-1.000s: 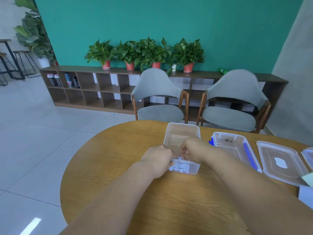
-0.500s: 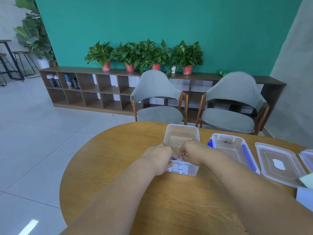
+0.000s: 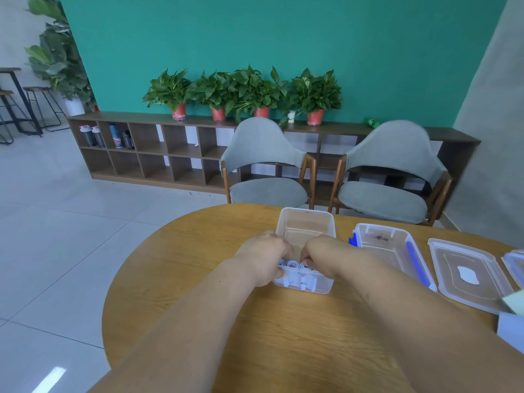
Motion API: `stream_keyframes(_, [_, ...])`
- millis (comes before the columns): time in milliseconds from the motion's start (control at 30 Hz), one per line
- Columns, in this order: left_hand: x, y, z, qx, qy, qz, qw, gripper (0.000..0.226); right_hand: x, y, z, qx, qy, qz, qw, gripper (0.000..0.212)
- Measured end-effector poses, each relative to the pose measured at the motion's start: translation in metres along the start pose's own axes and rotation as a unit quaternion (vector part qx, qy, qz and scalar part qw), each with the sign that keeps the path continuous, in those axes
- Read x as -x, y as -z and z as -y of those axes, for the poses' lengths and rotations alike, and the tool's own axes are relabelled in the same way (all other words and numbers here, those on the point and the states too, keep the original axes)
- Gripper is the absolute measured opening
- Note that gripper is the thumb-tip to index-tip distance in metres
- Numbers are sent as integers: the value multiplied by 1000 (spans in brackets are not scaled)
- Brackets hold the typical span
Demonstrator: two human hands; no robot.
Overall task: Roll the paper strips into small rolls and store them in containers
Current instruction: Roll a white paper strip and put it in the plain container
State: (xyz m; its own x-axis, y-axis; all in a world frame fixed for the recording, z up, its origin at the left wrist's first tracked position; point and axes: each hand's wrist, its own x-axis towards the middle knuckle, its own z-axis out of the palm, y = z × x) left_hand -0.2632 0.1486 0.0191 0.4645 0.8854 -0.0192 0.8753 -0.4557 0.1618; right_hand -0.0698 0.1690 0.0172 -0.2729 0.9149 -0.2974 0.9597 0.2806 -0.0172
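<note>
Both hands are down at the near end of the clear container (image 3: 306, 211), which sits on the round wooden table (image 3: 198, 279). The left hand (image 3: 265, 253) and right hand (image 3: 321, 252) sit knuckles up, close together, fingers curled down over the white paper rolls (image 3: 291, 263) standing in a row against the near wall. The fingertips are hidden, so I cannot tell if either hand is pinching a roll. There are faint dark marks on the paper behind that wall, too small to read. To the right is a second container (image 3: 380, 226) with blue latches (image 3: 416, 265). Beside it lies a clear lid (image 3: 450, 259) with a blank white patch (image 3: 467, 275).
</note>
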Motion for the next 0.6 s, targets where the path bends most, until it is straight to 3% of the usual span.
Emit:
stream_keyframes(433, [3, 3, 6, -29, -10, -30, 999, 61, 1, 2, 5, 58, -42, 15, 997, 15])
stream_keyframes(600, [8, 14, -1, -33, -3, -32, 999, 65, 12, 17, 6, 5, -91, 13, 996, 14])
